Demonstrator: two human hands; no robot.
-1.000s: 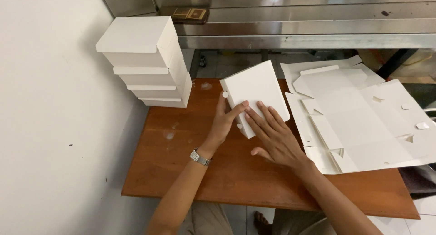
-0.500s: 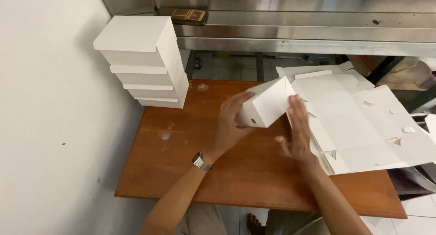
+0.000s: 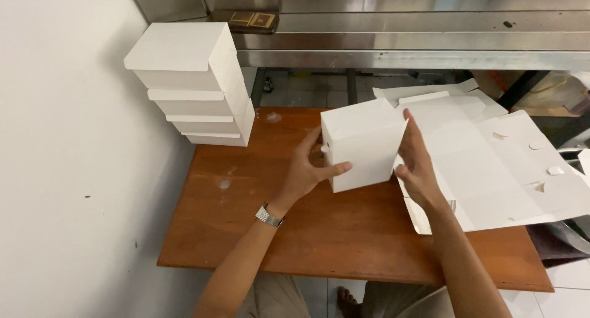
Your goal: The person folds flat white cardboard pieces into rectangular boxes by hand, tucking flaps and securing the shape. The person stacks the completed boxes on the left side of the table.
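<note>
Already stacked by the wall: four folded white boxes (image 3: 195,84). Left hand (image 3: 305,169) and right hand (image 3: 416,164) clasping a fifth folded box (image 3: 364,146) above the tabletop (image 3: 319,232). Still unfolded: flat cardboard blanks (image 3: 491,164) at right.
</note>
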